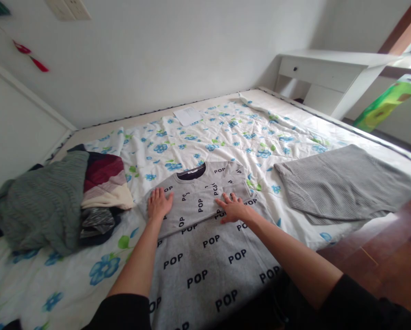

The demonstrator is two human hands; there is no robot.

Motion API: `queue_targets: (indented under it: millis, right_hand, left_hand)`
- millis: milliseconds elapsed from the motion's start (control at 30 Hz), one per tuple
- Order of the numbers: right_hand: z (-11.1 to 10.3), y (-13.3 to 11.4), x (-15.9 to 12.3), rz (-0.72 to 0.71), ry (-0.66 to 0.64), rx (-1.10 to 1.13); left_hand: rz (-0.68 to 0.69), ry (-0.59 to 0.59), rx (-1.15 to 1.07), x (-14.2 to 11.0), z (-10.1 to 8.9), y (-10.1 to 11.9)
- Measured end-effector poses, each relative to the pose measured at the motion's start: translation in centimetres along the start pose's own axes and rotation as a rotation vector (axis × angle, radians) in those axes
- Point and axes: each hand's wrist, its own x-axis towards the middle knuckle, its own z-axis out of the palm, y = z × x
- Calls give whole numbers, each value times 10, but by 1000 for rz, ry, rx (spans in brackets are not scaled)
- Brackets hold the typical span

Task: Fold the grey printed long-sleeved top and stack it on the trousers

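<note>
A grey sweatshirt [205,256] printed with black "POP" lettering lies on the bed in front of me, its dark-lined neckline pointing away. Its sleeves are folded across the upper body. My left hand [159,204] rests flat on the folded cloth left of the neckline, fingers spread. On the right side, my right hand [233,208] presses on the sleeve fabric, also flat with fingers apart. Neither hand grips anything. The hem nearest my body runs out of sight below.
Left on the floral sheet [160,137] is a heap of clothes with a green knit sweater [47,197] and a maroon-and-cream garment [105,176]. A grey ribbed garment [342,183] lies to the right. White paper [187,116] sits near the wall; a white desk [322,75] stands beyond.
</note>
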Motion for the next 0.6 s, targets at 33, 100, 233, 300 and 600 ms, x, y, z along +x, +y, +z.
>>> queue_targets:
  millis: [33,100,233,300,600]
  right_hand:
    - [-1,1,0,-1,1,-4]
    - [-1,3,0,-6,4,-8]
    - [-1,9,5,-29,8,1]
    - [0,12,9,-36,7,13]
    - [6,21,21,-68,26,11]
  left_hand:
    - [-18,7,2,5,-2,-11]
    - [-54,27,1,15,-4,-32]
    - [-108,22,-19,26,-3,-69]
    - [-102,13,-27,24,-2,-84]
    - [-163,-18,57,-99,-12,-135]
